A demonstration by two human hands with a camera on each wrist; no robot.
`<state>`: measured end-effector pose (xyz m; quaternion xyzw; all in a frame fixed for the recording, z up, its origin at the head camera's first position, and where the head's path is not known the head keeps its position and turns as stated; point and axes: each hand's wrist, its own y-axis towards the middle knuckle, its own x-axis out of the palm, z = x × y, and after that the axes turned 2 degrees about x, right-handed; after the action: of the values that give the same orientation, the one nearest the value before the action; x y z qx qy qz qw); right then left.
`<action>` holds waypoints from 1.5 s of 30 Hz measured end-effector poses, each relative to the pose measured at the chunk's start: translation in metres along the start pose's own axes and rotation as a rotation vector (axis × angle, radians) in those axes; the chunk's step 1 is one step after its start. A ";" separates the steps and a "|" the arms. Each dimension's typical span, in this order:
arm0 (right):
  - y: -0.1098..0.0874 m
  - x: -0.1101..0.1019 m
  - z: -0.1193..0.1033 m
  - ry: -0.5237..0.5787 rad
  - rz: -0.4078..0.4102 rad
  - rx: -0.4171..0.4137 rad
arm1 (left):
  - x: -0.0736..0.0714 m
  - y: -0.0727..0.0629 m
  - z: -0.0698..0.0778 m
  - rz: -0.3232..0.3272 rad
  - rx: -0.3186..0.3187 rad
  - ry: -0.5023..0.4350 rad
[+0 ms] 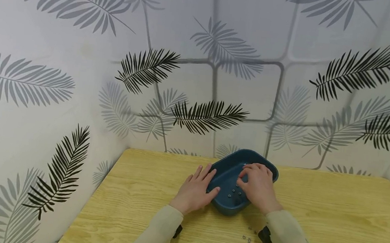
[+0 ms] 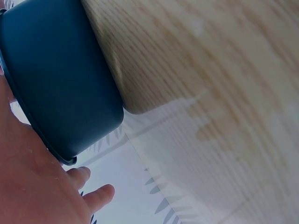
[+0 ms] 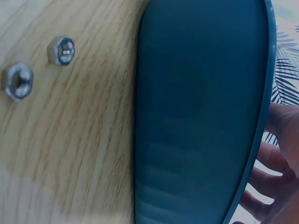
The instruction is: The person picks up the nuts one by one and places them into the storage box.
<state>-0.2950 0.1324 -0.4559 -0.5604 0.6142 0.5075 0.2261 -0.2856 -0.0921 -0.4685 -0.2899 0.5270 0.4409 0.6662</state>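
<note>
Where the wooden table [image 1: 128,209] runs nearest the person, two pale sleeves [image 1: 154,234] reach forward across it, with a small black object [image 1: 265,235] showing beside the right wrist. Just left of that object, a loose scatter of small metal nuts [image 1: 249,240] lies on the wood, apart from the tray. From the right wrist's side I can make out two of them clearly, silvery and six-sided, near the tray's outer wall.

A little farther off sits the deep blue tray [image 1: 230,211] itself, resting on the table, set at a slant, with rounded corners. The left hand [image 1: 194,192] lies along its left side, fingers extended and spread, thumb reaching over the rim; it steadies nothing smaller. Several more nuts [image 1: 239,193] lie on the tray floor, toward its near end. Over them hangs the right hand [image 1: 261,186], thumb and forefinger curled toward each other; whether a nut is between the tips I cannot tell.

Behind the tray and the table's far edge rises a pale wall [image 1: 248,89], patterned with grey and black feathery leaves and rounded square outlines.
</note>
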 end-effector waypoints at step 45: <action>-0.024 -0.011 0.000 0.031 -0.063 -0.098 | 0.002 0.000 -0.001 0.009 -0.007 0.023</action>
<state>-0.2705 0.1409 -0.4556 -0.5978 0.5741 0.5208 0.2045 -0.2861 -0.0920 -0.4711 -0.2950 0.5346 0.4421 0.6571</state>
